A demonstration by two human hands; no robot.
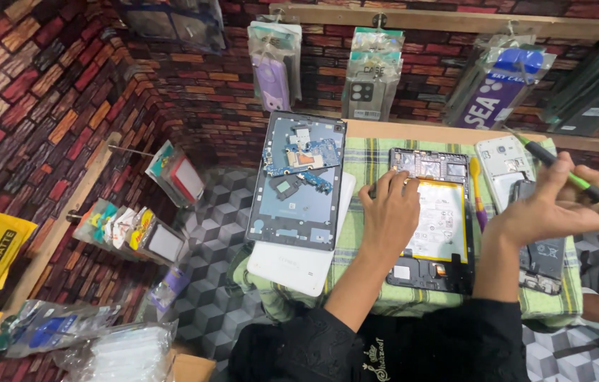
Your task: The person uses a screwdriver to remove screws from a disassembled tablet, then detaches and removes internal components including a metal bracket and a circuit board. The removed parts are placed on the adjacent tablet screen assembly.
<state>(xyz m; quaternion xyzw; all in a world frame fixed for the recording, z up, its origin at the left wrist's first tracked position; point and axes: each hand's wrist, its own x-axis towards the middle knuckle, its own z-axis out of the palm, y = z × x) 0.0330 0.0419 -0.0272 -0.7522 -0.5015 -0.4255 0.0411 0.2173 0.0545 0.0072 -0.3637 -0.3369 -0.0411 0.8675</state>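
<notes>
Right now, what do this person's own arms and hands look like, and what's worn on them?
Both hands are bare: no gloves, rings or watch show on the left hand or the right hand. The forearms are uncovered. Black sleeves with a faint woven pattern are pushed up toward the elbows, and the black garment carries small pale embroidered lettering near the bottom edge.

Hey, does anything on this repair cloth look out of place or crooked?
Yes: the blue circuit boards lie loose and askew on the grey tablet back panel, which sits tilted on a white tablet that overhangs the checked cloth's left edge.
</notes>
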